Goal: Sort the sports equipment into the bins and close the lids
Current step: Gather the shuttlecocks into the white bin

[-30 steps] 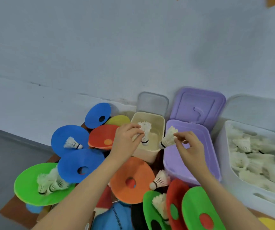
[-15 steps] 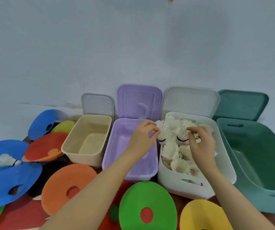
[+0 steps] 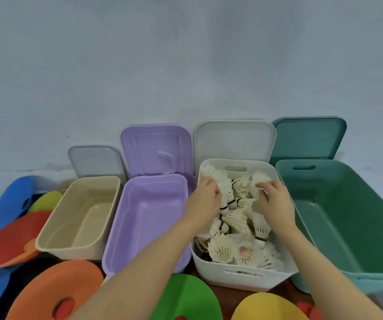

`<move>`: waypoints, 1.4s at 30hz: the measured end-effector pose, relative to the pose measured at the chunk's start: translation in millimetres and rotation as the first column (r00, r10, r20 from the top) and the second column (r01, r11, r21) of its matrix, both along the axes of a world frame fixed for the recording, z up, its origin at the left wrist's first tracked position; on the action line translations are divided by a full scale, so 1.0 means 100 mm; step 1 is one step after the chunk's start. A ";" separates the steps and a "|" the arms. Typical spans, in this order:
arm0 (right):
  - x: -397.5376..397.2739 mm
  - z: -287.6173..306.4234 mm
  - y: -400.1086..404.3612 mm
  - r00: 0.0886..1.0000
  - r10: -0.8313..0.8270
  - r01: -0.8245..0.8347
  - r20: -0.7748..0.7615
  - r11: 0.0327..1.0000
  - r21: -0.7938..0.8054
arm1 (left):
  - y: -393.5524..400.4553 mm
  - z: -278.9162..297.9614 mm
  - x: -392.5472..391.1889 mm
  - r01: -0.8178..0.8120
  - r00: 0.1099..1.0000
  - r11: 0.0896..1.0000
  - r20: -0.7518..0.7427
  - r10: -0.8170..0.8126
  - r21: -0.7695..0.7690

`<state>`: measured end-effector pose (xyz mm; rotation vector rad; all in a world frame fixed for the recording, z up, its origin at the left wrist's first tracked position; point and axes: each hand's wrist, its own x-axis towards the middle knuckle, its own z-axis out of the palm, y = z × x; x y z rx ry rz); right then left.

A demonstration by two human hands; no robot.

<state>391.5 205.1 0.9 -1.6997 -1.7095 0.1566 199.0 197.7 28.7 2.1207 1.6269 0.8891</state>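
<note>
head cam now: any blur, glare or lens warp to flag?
Head view: soft, even light, no hard shadows or glare; wide-angle warp bows the green bin and the discs at the frame edges; overall slightly soft, so the shuttlecocks under both hands lack fine detail.

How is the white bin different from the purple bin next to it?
The white bin is packed with shuttlecocks; the purple bin holds nothing visible. Both hands reach into the white bin, none into the purple. The white bin's wall has a handle slot; the purple shows none. Both stand with lids raised.
</note>
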 end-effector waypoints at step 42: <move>-2.19 0.25 -1.09 0.850 0.526 -0.527 0.009 0.850 0.012 | -1.56 0.16 -2.40 -0.276 0.903 0.961 -0.345 0.258 -0.003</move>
